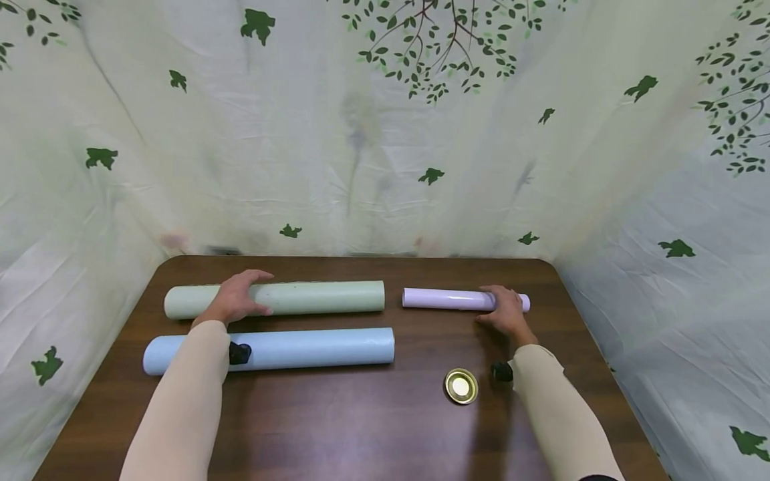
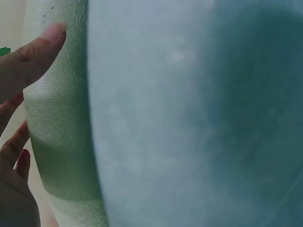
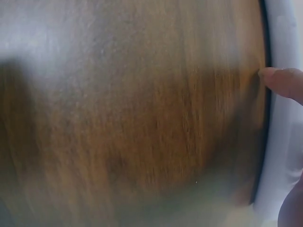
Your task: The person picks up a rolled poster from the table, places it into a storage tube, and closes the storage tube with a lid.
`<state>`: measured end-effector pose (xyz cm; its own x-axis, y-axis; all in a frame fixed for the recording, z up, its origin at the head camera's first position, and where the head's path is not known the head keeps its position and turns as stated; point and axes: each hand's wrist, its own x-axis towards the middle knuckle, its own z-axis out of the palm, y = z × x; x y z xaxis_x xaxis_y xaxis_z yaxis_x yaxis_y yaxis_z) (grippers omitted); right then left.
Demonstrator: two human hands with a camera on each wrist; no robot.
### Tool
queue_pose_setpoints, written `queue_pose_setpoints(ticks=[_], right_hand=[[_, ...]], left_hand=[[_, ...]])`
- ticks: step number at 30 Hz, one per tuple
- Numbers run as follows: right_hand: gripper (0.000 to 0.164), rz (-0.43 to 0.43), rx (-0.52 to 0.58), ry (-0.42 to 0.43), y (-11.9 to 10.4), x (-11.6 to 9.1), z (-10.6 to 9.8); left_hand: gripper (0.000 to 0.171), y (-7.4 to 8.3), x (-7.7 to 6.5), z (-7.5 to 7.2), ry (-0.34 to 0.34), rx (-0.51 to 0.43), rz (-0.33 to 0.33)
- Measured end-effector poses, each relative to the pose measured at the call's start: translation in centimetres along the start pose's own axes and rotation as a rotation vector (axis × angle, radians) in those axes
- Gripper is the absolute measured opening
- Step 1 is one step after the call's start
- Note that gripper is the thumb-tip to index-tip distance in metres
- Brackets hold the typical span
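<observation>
A pale green roll [image 1: 325,297] lies crosswise toward the back of the table. Spread over its left part is my left hand [image 1: 236,298], with fingers reaching past the far side and the thumb [image 2: 40,54] over the near side. In front of it a light blue roll [image 1: 325,347] lies roughly parallel, partly hidden by my left sleeve. A thinner lilac roll [image 1: 442,298] lies at the back right. Over its right end my right hand [image 1: 508,312] is spread, the fingers across the top and the thumb [image 3: 284,82] at the near edge.
A small round gold-rimmed tin [image 1: 461,386] with a pale centre sits on the brown wooden table [image 1: 337,427], left of my right wrist. White curtains with a green leaf print [image 1: 385,153] hang behind the table and at both sides.
</observation>
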<state>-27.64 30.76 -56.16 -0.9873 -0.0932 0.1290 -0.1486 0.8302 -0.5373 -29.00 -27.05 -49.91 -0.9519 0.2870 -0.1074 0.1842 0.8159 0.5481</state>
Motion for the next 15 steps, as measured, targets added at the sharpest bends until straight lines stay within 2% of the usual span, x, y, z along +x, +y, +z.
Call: queue_pose_setpoints(ticks=[6,10,15], right_hand=[[0.057,-0.004,-0.044,0.004,0.05,0.32,0.14],[0.048,0.036,-0.048,-0.009,-0.05,0.43,0.05],[0.045,0.068,-0.047,-0.031,-0.31,0.56,-0.08]], left_hand=[[0.076,-0.14,0.35,0.42,-0.038,0.012,-0.034],[0.074,-0.35,0.65,0.73,-0.029,0.049,-0.01],[0.074,-0.38,0.86,1.03,-0.026,0.09,0.027]])
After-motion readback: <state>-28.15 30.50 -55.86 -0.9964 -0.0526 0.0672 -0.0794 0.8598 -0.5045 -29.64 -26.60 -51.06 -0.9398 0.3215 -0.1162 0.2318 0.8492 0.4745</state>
